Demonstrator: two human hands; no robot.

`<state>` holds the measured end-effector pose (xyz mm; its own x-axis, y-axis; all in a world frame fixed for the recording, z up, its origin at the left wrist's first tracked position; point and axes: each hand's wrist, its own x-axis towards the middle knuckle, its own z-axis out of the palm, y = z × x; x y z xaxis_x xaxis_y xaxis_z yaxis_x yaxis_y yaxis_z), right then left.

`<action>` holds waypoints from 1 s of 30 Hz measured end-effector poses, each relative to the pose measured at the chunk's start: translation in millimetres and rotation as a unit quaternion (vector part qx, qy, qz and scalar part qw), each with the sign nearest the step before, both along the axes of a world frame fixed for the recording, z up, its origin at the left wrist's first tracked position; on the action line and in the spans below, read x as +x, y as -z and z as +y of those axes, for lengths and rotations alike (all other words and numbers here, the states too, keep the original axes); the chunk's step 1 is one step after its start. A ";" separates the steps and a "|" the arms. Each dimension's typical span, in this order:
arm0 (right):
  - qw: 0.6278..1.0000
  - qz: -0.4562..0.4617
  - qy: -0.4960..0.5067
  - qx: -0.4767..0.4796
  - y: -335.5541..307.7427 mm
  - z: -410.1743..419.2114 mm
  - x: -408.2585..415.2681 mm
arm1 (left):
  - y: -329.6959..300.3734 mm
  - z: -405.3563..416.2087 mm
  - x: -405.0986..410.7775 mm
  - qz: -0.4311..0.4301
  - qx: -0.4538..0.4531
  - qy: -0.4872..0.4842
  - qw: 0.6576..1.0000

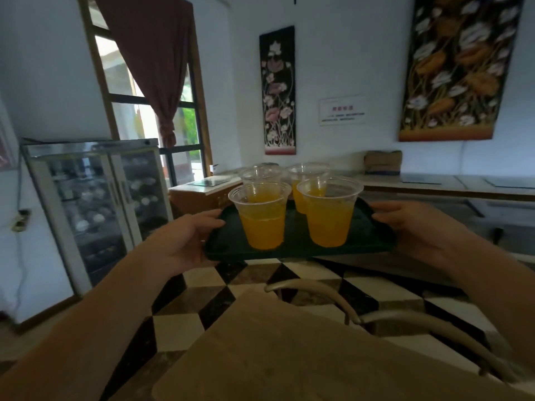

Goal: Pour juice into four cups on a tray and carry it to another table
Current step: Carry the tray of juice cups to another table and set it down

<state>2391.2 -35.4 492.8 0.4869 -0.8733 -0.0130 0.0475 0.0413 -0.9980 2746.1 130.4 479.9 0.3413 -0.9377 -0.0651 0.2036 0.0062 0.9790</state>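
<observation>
A black tray (295, 246) hangs in the air at chest height, level. On it stand several clear plastic cups with orange juice: a near left cup (262, 217), a near right cup (329, 214), and two behind, the far left cup (260, 176) and the far right cup (304, 180). My left hand (185, 241) grips the tray's left edge, thumb on top. My right hand (417, 227) grips the right edge the same way.
A wooden table (289, 357) lies below me, with a curved chair back (405, 322) beside it. A glass-door cabinet (95, 204) stands at the left. A long counter (434, 183) runs along the far wall. The floor is checkered.
</observation>
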 end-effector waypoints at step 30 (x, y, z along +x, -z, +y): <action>0.963 0.011 0.270 0.006 13.3 -110.0 -89.1 | 2.5 -321.1 -71.6 0.029 -0.005 0.276 0.961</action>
